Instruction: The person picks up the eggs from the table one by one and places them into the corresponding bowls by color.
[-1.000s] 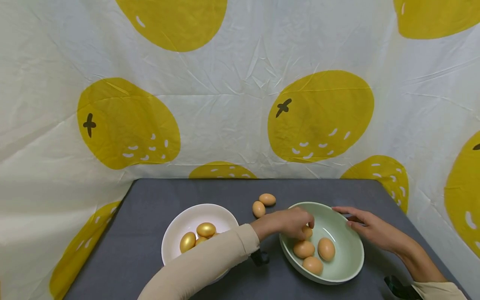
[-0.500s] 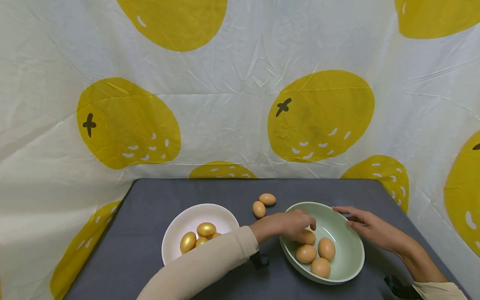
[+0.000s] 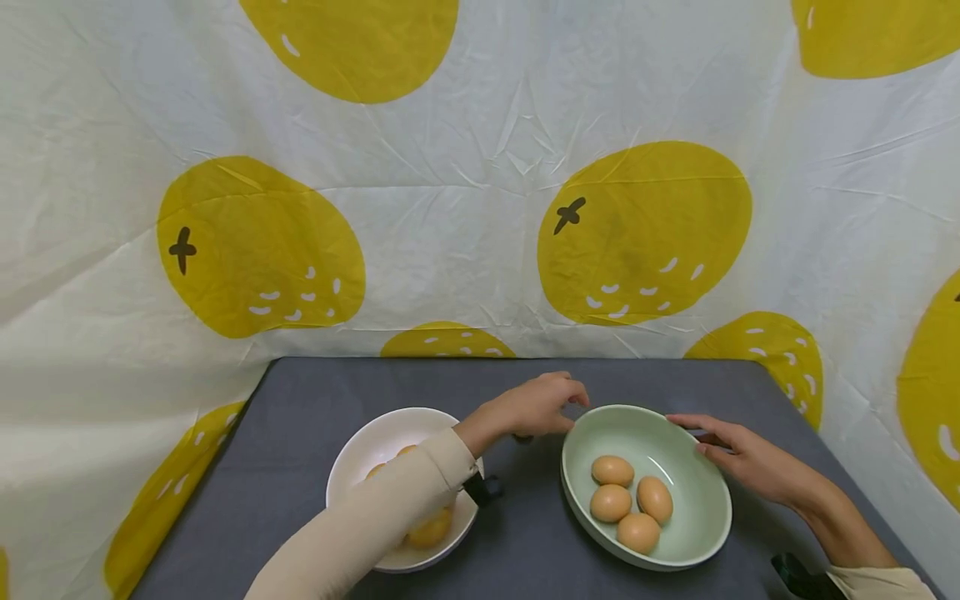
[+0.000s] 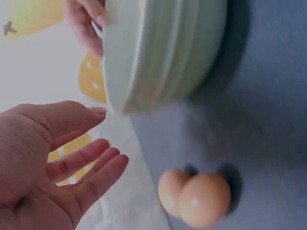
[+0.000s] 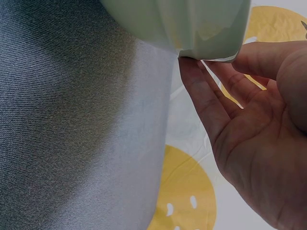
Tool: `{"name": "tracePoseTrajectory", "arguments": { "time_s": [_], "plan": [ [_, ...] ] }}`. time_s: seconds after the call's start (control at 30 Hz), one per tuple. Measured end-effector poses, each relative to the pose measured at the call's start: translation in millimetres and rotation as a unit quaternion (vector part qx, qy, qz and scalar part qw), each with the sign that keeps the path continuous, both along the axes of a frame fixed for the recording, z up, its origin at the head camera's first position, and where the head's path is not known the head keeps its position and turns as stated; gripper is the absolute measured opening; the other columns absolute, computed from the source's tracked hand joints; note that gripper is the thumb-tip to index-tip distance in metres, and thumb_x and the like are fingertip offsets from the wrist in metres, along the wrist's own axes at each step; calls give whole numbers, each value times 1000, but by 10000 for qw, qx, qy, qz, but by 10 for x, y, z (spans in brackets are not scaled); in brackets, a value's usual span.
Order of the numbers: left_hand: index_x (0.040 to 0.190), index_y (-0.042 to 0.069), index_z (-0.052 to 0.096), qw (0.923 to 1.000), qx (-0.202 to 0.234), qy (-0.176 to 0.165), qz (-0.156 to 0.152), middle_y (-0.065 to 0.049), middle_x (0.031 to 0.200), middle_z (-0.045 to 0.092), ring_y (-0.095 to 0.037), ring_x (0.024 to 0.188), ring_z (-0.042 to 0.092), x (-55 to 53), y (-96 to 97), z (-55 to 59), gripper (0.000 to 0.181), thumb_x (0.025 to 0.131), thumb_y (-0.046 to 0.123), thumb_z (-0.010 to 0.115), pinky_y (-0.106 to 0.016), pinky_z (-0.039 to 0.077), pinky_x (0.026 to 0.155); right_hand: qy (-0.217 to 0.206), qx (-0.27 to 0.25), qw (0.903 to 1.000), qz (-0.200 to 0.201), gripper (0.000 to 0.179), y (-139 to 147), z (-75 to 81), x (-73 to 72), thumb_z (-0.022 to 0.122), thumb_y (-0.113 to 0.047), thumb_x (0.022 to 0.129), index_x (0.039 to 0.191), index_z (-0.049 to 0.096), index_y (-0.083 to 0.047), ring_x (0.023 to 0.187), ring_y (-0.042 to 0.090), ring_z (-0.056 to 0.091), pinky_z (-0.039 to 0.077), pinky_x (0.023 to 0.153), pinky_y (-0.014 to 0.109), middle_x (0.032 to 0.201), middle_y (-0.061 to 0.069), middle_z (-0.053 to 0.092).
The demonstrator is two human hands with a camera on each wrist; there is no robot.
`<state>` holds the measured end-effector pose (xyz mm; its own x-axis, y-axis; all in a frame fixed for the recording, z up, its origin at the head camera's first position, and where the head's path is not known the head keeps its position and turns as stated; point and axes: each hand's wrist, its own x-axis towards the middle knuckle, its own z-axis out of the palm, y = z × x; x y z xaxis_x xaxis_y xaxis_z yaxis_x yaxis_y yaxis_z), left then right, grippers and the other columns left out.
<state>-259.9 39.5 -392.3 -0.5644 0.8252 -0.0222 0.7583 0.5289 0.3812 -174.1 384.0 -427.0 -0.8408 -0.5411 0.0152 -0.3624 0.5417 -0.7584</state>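
My left hand [image 3: 536,404] hovers beyond the left rim of the pale green bowl [image 3: 693,521], fingers loosely bent and holding nothing. In the left wrist view, two brown eggs [image 4: 205,201] lie side by side on the table, apart from the fingers. The hand hides them in the head view. Several brown eggs [image 3: 611,503] rest inside the green bowl. My right hand [image 3: 757,462] touches that bowl's right rim with its fingertips and thumb, fingers fairly straight. In the right wrist view, fingertips [image 5: 191,69] meet the bowl's outer wall.
A white bowl [image 3: 347,467] with gold eggs [image 3: 433,527] stands at left, partly covered by my left sleeve [image 3: 375,517]. The dark grey table [image 3: 517,550] ends at a white curtain [image 3: 450,250] printed with yellow fruit.
My left hand has let go of a brown egg inside the green bowl and moved up and left, out over the rim. The right hand stays at the rim.
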Motion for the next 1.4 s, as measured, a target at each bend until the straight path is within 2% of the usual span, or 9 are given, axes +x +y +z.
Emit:
{"name": "tracePoseTrajectory", "arguments": {
  "time_s": [0.27, 0.5, 0.63, 0.73, 0.9, 1.1, 1.27, 1.4],
  "plan": [
    [130, 10, 65, 9991, -227, -120, 335, -7, 128, 63, -23, 121, 58, -187, -204, -7, 34, 96, 12, 69, -26, 49, 95, 206, 58, 9998, 0, 48, 18, -11, 21, 50, -9, 106, 153, 43, -3, 123, -7, 51, 52, 87, 21, 150, 18, 47],
    [129, 8, 68, 9975, -590, -41, 399, -8, 124, 67, -19, 111, 56, -330, -248, -64, 33, 96, 10, 67, -28, 48, 91, 254, 97, 9996, -12, 47, 14, -20, 19, 51, -10, 106, 152, 43, -4, 122, -7, 51, 52, 86, 20, 149, 25, 46],
    [132, 8, 66, 9939, -966, -116, 528, -7, 127, 65, -19, 118, 54, -355, -237, -87, 37, 95, 11, 70, -27, 48, 92, 231, 109, 9997, -43, 47, 5, -18, 16, 51, -10, 106, 153, 44, -5, 123, -8, 50, 52, 87, 20, 149, 26, 45],
    [134, 11, 65, 9912, -1185, -92, 588, -6, 131, 63, -19, 123, 53, -387, -235, -118, 40, 95, 13, 71, -27, 47, 93, 260, 64, 9996, -8, 47, -1, -29, 10, 51, -9, 106, 152, 44, -5, 124, -9, 50, 52, 89, 20, 150, 23, 46],
    [136, 13, 65, 9879, -1423, -220, 581, -5, 137, 61, -18, 122, 55, -442, -233, -144, 42, 95, 14, 70, -27, 48, 93, 286, -32, 9996, 42, 47, -2, -46, 6, 50, -8, 106, 152, 44, -4, 125, -9, 49, 51, 90, 19, 150, 16, 47],
    [142, 14, 61, 9823, -1775, -437, 401, -4, 143, 58, -18, 127, 55, -451, -170, -88, 45, 97, 17, 68, -30, 49, 97, 183, -66, 9998, 71, 47, 1, -39, 5, 50, -8, 106, 153, 43, -3, 124, -9, 49, 52, 91, 20, 150, 24, 45],
    [141, 14, 61, 9783, -2013, -389, 292, -3, 143, 57, -19, 134, 51, -442, -84, -51, 43, 99, 20, 67, -32, 46, 106, 86, -59, 9999, 57, 47, 2, -30, 6, 49, -9, 106, 153, 42, -3, 124, -10, 49, 52, 90, 20, 149, 32, 42],
    [138, 14, 64, 9741, -2227, -329, 226, -2, 139, 61, -18, 129, 55, -452, -49, -53, 39, 100, 21, 66, -31, 47, 104, 39, -60, 10000, 48, 48, -2, -30, 9, 49, -10, 107, 153, 42, -3, 124, -11, 47, 51, 91, 19, 150, 33, 41]
  ]
}}
